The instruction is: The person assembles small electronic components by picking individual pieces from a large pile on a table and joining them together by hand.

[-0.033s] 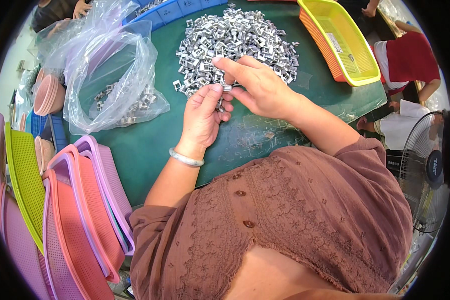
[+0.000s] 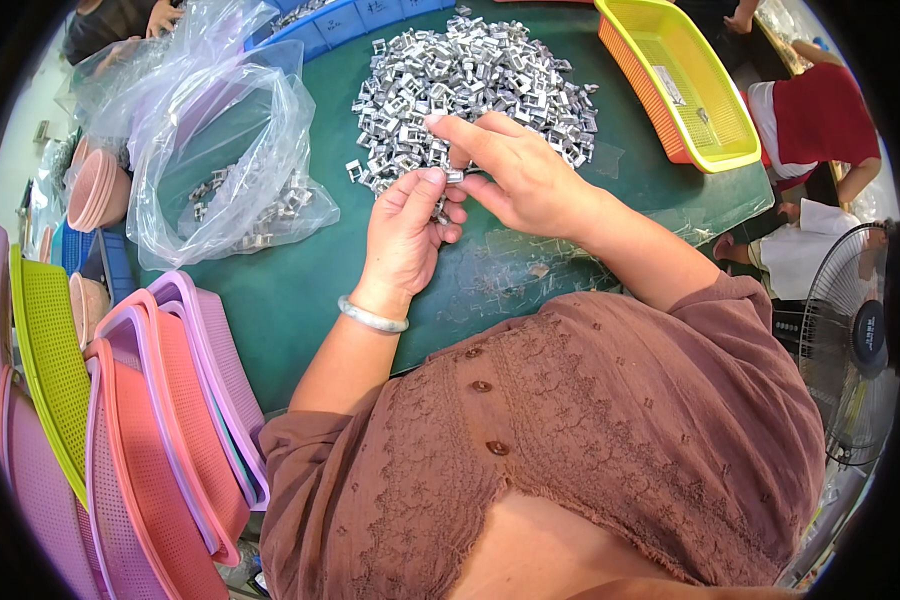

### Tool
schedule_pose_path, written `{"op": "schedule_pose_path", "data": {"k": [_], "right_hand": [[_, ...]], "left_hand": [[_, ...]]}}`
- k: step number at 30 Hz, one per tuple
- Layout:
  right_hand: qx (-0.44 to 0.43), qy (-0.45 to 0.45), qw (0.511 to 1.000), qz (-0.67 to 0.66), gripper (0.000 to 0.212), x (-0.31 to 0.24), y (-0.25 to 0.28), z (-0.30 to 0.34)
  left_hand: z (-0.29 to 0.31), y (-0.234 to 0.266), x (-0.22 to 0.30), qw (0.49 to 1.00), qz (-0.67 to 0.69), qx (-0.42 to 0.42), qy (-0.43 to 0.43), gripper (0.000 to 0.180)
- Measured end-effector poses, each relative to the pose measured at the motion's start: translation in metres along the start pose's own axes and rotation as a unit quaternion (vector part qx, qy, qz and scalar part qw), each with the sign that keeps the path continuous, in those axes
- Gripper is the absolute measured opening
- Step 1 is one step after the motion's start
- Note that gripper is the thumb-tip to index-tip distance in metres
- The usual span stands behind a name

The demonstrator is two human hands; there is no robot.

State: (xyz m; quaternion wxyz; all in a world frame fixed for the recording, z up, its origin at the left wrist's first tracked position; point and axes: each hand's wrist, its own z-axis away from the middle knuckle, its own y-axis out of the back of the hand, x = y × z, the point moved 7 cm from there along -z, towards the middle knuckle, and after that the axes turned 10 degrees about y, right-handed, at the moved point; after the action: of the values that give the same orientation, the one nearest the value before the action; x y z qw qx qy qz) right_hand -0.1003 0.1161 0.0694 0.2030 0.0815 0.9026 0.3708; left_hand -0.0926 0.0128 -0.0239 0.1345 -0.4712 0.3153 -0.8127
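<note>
In front of the heap, my left hand [image 2: 410, 222] pinches a small silver metal piece [image 2: 453, 175] between thumb and fingers. My right hand [image 2: 526, 178] meets it from the right, its thumb close to the piece and its index finger stretched over the heap. The other right fingers are bent together; whatever sits between them is too small or hidden to make out. Just beyond both hands lies a large heap of small silver metal parts [image 2: 480, 75], shaped like little open frames. A pale bangle circles my left wrist.
A clear plastic bag [image 2: 155, 215] with more metal parts lies left on the green table [image 2: 300, 300]. A yellow-and-orange basket [image 2: 725, 150] stands far right, a blue bin [image 2: 355, 25] at the back. Stacked coloured baskets [image 2: 170, 420] crowd the left; a fan [image 2: 850, 340] stands right. Other people work nearby.
</note>
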Motion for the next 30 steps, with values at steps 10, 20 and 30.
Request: {"op": "schedule_pose_path", "data": {"k": [10,20,30], "right_hand": [[0.023,-0.009,0.999,-0.046,0.064,0.001,0.005,0.002],[0.013,-0.016,0.988,0.154,0.031,0.045,0.014,-0.009],[-0.041,0.011,0.971,0.236,0.021,0.073,-0.01,-0.028]], "left_hand": [[0.001,-0.001,0.001,1.0,0.001,-0.001,0.003,0.011],[0.002,-0.005,0.007,0.998,-0.056,0.007,-0.04,0.013],[0.005,-0.008,0.01,0.994,-0.09,0.017,-0.052,0.016]]}}
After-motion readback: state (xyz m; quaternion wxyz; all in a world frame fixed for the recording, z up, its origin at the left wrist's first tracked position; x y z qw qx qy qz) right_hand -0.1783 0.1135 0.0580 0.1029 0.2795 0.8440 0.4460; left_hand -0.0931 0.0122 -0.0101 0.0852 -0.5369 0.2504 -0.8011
